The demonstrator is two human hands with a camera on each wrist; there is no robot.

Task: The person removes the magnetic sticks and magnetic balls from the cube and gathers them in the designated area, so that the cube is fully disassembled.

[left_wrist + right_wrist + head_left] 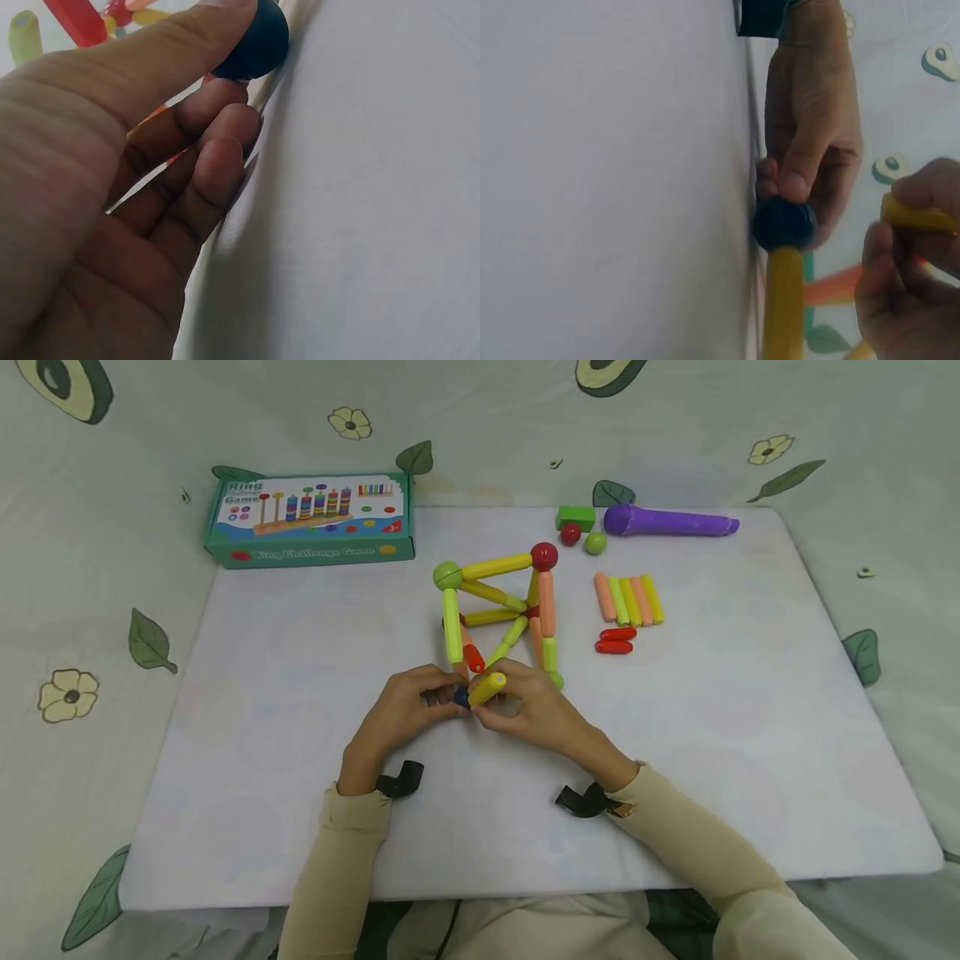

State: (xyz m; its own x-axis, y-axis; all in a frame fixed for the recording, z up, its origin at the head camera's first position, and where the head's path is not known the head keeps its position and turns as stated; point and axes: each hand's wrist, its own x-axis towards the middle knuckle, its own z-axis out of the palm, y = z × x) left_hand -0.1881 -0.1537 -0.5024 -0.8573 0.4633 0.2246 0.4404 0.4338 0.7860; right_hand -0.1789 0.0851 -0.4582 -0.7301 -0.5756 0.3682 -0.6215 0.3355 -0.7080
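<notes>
Left hand (405,700) pinched dark-blue plastic-looking ball (784,223), right hand (538,708) gripped yellow plastic-looking rod (487,689) slanting rightward beside it.

Plain beige long cloth sleeves (330,868) cover both arms. A curved black piece (401,778) sits at the left wrist and a similar black piece (583,800) at the right. A thin black cable (448,931) crosses beige lap fabric (525,927).

From the head, the left grip (401,702) partly covers the dark blue ball (462,697), and the smallest print on the game box (309,553) is too tiny to read. In the right-wrist view, the right edge crops the right grip (919,289); the bottom edge cuts off a yellow rod (782,300).
</notes>
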